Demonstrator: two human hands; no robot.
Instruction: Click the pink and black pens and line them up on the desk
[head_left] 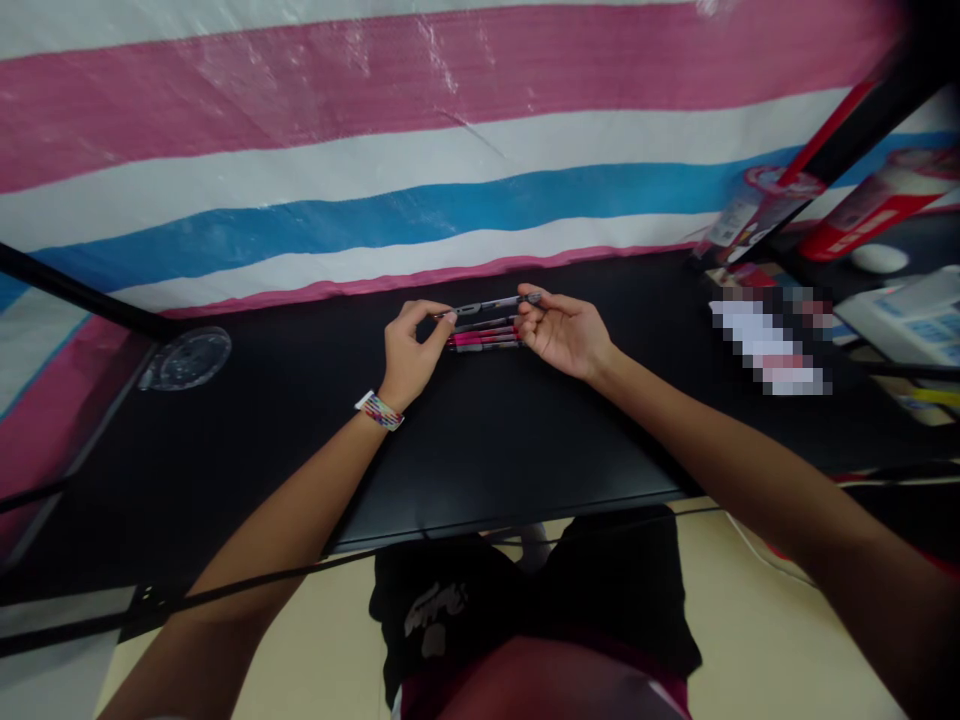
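Note:
A dark pen [495,303] with a clear, greyish barrel is held level between my two hands, just above the black table [495,440]. My left hand [416,345] pinches its left end between thumb and fingers. At the other end, my right hand [562,330] grips the tip with thumb and forefinger, palm partly turned up and the other fingers curled. Right below it, several pens [486,341] with pink and dark barrels lie side by side on the tabletop. My right fingers partly cover their right ends.
A clear plastic lid [187,358] lies at the table's left. On the right stand a clear cup [757,215] with a red straw and a red-labelled cup [874,205], near a white rounded object [880,259] and blurred papers. A striped sheet [420,200] hangs behind the table.

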